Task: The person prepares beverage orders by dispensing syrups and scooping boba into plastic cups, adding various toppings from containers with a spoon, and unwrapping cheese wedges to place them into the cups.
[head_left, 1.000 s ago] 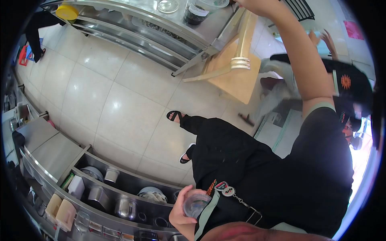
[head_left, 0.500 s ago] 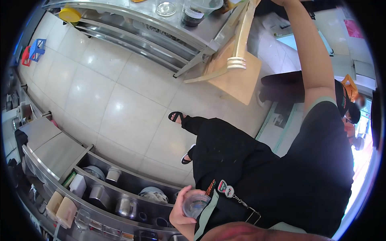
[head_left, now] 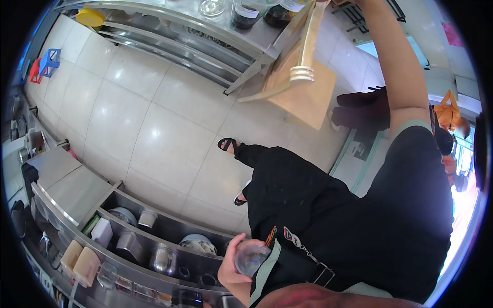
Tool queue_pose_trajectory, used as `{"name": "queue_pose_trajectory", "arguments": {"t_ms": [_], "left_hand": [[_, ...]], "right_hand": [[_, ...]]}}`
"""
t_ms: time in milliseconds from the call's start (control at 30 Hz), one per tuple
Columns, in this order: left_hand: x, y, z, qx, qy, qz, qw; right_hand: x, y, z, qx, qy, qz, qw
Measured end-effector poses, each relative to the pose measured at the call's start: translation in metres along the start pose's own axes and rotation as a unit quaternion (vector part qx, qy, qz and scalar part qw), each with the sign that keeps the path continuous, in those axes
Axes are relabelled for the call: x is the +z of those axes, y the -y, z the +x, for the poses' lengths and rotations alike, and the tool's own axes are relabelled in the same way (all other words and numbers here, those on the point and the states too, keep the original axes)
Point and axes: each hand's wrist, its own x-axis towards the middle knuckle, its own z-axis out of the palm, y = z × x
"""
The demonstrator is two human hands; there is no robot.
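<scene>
So our left hand (head_left: 233, 264) has a see-through cup (head_left: 251, 259), fingers curled round its side and clamped on the wall. Looks like we're holding it that way because a smooth, thin side would slip from a looser hold, and a harder squeeze might buckle it. The cup's down low, close to our body, beside the mint sleeve edge (head_left: 264, 274), probably so it's steady and doesn't stick out. Can't tell whether it touches the cloth, or what's in it, if anything

Our right hand (head_left: 363, 2) is another story: the arm is stretched way out and the hand runs off the top edge, so we can't tell whether those fingers are apart, together or gripping something. The nearest thing we can make out is a pale wooden piece of furniture (head_left: 310, 100), next to the steel table (head_left: 251, 46). On that table a dark-filled tub (head_left: 245, 18) has a label facing out, we'd guess so it can be read at a glance

Over by the cup side, the counter has a sunken trough holding a bowl with pale stuff (head_left: 199, 244) and a steel pot (head_left: 163, 258). Guessing they sit down in there so they don't get knocked over and are easy to reach from above
</scene>
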Motion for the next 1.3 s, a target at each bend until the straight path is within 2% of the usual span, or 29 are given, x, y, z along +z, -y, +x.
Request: {"name": "queue_pose_trajectory", "arguments": {"t_ms": [67, 100, 133, 167, 200, 233, 267, 300, 333, 367, 400, 433, 467, 500, 567, 600, 667, 700, 833, 933, 1033, 1167, 1300], "left_hand": [[0.016, 0.000, 0.000, 0.035, -0.128, -0.056, 0.990], [0.026, -0.002, 0.008, 0.103, -0.192, -0.067, 0.974], [0.028, -0.012, 0.016, 0.145, -0.259, -0.083, 0.951], [0.031, -0.022, 0.024, 0.188, -0.326, -0.092, 0.922], [0.036, -0.031, 0.031, 0.227, -0.390, -0.094, 0.887], [0.026, -0.035, 0.018, 0.277, -0.336, -0.072, 0.897], [0.037, -0.038, 0.018, 0.363, -0.247, -0.050, 0.897], [0.045, -0.036, 0.011, 0.373, -0.244, -0.038, 0.894], [0.052, -0.032, 0.002, 0.391, -0.228, -0.017, 0.891], [0.059, -0.022, -0.007, 0.429, -0.245, -0.016, 0.869], [0.064, -0.011, -0.014, 0.426, -0.246, -0.036, 0.870], [0.067, -0.006, -0.024, 0.420, -0.248, -0.063, 0.871], [0.074, 0.005, -0.038, 0.431, -0.244, -0.094, 0.864], [0.081, 0.016, -0.057, 0.464, -0.256, -0.098, 0.843], [0.095, 0.041, -0.093, 0.496, -0.301, -0.079, 0.810], [0.102, 0.056, -0.106, 0.524, -0.315, -0.082, 0.787], [0.115, 0.081, -0.125, 0.600, -0.375, -0.072, 0.703], [0.120, 0.093, -0.140, 0.621, -0.386, -0.067, 0.679], [0.124, 0.161, -0.182, 0.702, -0.406, -0.126, 0.572], [0.125, 0.207, -0.222, 0.747, -0.376, -0.123, 0.534], [0.119, 0.251, -0.264, 0.752, -0.422, -0.121, 0.491], [0.127, 0.303, -0.324, 0.771, -0.418, -0.117, 0.467], [0.120, 0.348, -0.371, 0.779, -0.420, -0.128, 0.449]], "right_hand": [[-0.002, 0.010, -0.015, -0.049, -0.028, -0.216, 0.975], [0.011, 0.042, -0.018, -0.097, -0.043, -0.317, 0.942], [0.034, 0.083, -0.031, -0.015, -0.140, -0.340, 0.930], [0.055, 0.091, -0.031, -0.221, -0.205, -0.125, 0.945], [0.074, 0.118, -0.039, -0.239, -0.155, -0.070, 0.956], [0.092, 0.145, -0.048, -0.251, -0.103, -0.013, 0.963], [0.124, 0.166, -0.054, -0.299, 0.065, 0.085, 0.948], [0.164, 0.200, -0.058, -0.334, 0.193, 0.091, 0.918], [0.220, 0.225, -0.067, -0.374, 0.247, 0.160, 0.879], [0.261, 0.251, -0.079, -0.418, 0.298, 0.170, 0.841], [0.281, 0.276, -0.088, -0.428, 0.394, 0.111, 0.806], [0.302, 0.299, -0.083, -0.452, 0.482, 0.077, 0.747], [0.321, 0.311, -0.086, -0.475, 0.532, 0.103, 0.694], [0.330, 0.334, -0.090, -0.494, 0.550, 0.085, 0.668], [0.354, 0.385, -0.103, -0.325, 0.609, 0.138, 0.710], [0.380, 0.404, -0.104, -0.407, 0.563, 0.209, 0.688], [0.411, 0.444, -0.124, -0.422, 0.615, 0.195, 0.637], [0.427, 0.468, -0.139, -0.421, 0.647, 0.191, 0.607], [0.478, 0.536, -0.225, -0.523, 0.643, 0.065, 0.556], [0.518, 0.570, -0.291, -0.553, 0.650, 0.042, 0.520], [0.560, 0.600, -0.356, -0.570, 0.664, 0.034, 0.483], [0.614, 0.629, -0.430, -0.612, 0.653, 0.027, 0.445], [0.663, 0.650, -0.484, -0.591, 0.685, 0.038, 0.424]]}}
